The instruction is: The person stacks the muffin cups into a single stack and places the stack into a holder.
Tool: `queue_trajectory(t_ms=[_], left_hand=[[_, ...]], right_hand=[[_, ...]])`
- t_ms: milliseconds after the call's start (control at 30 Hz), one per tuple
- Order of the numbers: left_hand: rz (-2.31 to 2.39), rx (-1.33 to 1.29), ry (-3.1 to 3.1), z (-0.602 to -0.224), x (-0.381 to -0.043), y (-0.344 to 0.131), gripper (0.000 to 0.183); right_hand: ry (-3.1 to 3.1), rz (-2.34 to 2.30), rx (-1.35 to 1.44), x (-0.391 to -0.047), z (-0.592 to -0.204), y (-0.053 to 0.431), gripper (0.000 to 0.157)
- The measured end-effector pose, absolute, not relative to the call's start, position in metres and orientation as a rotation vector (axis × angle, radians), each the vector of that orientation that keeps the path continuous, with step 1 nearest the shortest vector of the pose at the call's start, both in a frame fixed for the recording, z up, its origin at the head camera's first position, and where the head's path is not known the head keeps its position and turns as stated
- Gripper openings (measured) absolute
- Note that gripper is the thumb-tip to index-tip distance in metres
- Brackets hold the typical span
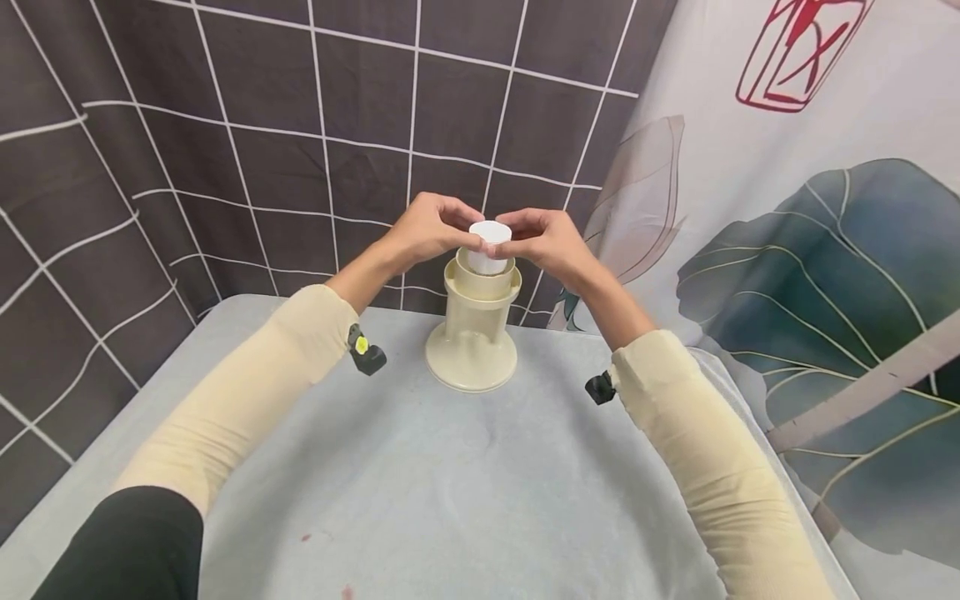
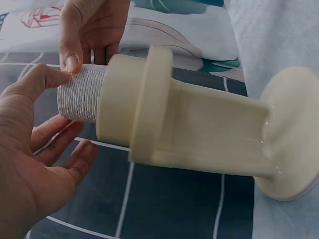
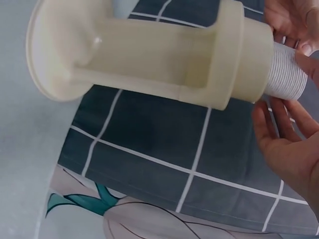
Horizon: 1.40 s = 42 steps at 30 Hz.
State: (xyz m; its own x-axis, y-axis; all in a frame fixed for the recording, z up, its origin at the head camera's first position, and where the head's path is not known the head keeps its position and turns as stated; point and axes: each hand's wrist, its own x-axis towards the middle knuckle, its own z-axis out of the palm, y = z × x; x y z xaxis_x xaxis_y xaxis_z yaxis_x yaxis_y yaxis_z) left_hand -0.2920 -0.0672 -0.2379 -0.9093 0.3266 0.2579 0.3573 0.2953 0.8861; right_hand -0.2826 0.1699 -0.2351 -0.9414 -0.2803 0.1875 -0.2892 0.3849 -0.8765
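A stack of white paper cups (image 1: 487,264), closely ridged along its side, stands upright in the top of a cream plastic cup dispenser (image 1: 471,329). The stack's upper part sticks out above the dispenser's collar; its lower part is hidden inside. My left hand (image 1: 431,229) pinches the stack's top from the left. From the other side my right hand (image 1: 553,240) pinches it too, the thumbs close together at the near rim. In the left wrist view the ridged stack (image 2: 82,97) shows between the fingers. The right wrist view shows the dispenser's body (image 3: 144,52) untouched by either hand.
The dispenser's round base rests on a table with a pale blue cloth (image 1: 465,475), near its back edge. Behind hangs a dark curtain with white grid lines (image 1: 360,100). A white curtain with leaf prints (image 1: 817,267) hangs at the right.
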Motion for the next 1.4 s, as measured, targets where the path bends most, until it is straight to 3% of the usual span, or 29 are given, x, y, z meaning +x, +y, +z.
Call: queue_trajectory(t_ms=[333,500,700,933,1033,1133,1233,1400], left_hand=[[-1.702,-0.623,-2.637,-0.251,-0.294,-0.074,0.06],[-1.727,-0.622,-2.608,-0.258,-0.296,-0.08,0.062],[-1.76,-0.577,-2.497,-0.278,-0.286,-0.091,0.056],[-1.636,-0.315,-2.391,-0.329,-0.265,-0.114,0.032],[-1.546,-0.279,-2.468,-0.351,-0.257,-0.119,0.024],[-1.463,-0.355,-2.581,-0.369,-0.248,-0.118,0.018],[-1.391,-0.538,-2.68,-0.383,-0.241,-0.109,0.013],[-1.228,-0.938,-2.791,-0.393,-0.227,-0.07,0.026]], right_hand=[[-2.717,1.574,0.491,-0.284,-0.245,0.171,0.067],[-2.681,1.587,0.46,-0.281,-0.251,0.178,0.064],[-2.566,1.569,0.333,-0.269,-0.269,0.193,0.054],[-2.636,1.354,0.17,-0.247,-0.311,0.222,0.04],[-2.931,1.112,0.184,-0.233,-0.327,0.235,0.053],[-3.209,0.888,0.251,-0.22,-0.337,0.245,0.077],[-3.396,0.764,0.27,-0.211,-0.345,0.253,0.099],[-3.465,0.631,0.353,-0.225,-0.386,0.274,0.115]])
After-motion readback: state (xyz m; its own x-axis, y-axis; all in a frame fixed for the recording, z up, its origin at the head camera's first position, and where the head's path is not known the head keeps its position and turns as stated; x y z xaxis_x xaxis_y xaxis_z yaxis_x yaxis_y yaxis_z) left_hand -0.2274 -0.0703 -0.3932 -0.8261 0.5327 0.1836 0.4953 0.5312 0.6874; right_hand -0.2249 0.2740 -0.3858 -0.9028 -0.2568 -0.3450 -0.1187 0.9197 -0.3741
